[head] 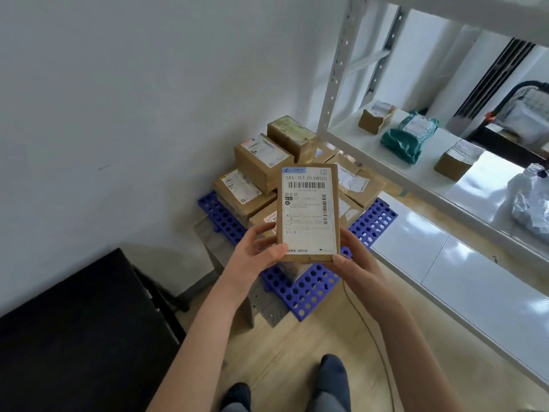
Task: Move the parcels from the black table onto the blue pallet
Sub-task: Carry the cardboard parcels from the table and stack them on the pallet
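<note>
Matt brown cardboard parcel [309, 212] with a paper label, perforated blue plastic pallet [306, 288], glossy white shelf [463, 185], matt black surface [74, 331].

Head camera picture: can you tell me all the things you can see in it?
blue pallet: 1, blue, low by the wall
stacked parcels: at least five, brown, on the blue pallet
held parcel: 1, brown with white label, above the blue pallet
black table: 1, black, lower left
shelf rack: 1, pale grey, right
shelf boxes: 2, brown, on the shelf rack
green bag: 1, green, between the shelf boxes
pale bag: 1, whitish, right edge of the shelf rack
feet: 2, dark, bottom edge
left hand: 1, grips the held parcel's lower left
right hand: 1, grips its lower right
</note>
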`<state>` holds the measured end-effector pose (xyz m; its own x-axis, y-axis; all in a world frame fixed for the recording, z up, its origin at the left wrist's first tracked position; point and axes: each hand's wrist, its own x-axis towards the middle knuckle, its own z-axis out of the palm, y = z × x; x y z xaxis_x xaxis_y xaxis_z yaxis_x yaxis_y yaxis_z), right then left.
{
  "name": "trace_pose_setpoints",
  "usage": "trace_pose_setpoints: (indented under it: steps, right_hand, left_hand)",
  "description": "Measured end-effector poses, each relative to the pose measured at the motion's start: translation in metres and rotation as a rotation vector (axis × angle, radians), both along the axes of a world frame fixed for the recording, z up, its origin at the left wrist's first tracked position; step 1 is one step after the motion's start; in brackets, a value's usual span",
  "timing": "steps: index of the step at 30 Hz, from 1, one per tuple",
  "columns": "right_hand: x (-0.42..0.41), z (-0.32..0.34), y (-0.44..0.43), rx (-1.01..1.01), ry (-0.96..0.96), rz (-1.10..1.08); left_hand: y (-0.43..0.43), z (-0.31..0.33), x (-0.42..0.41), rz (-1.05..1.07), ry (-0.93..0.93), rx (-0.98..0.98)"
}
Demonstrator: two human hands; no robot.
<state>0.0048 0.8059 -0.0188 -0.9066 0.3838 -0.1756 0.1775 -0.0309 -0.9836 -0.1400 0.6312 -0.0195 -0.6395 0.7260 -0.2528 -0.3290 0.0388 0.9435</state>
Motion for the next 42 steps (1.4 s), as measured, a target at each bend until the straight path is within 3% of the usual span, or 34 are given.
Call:
trace_pose_setpoints:
  steps: [15, 23, 29, 32, 37, 42]
  right_hand:
    - [-0.017, -0.014, 0.176, -0.026, -0.087, 0.298]
    - [-0.068, -0.029, 0.194, -0.053, -0.100, 0.382]
    - [-0.104, -0.036, 0.197, -0.024, -0.114, 0.354]
    - [-0.119, -0.040, 0.199, -0.016, -0.130, 0.343]
    - [-0.129, -0.058, 0.199, -0.059, -0.213, 0.369]
    - [-0.146, -0.071, 0.201, -0.062, -0.308, 0.391]
  left_hand:
    - [0.142, -0.024, 0.056, 0.343, -0.133, 0.025]
    - [0.156, -0.037, 0.018, 0.438, -0.160, -0.062]
    - [0.169, -0.049, -0.016, 0.509, -0.361, 0.039]
    - [0.171, -0.052, -0.032, 0.491, -0.352, 0.024]
    - [0.164, -0.072, -0.038, 0.441, -0.343, -0.097]
    - [0.172, -0.086, -0.035, 0.545, -0.423, -0.108]
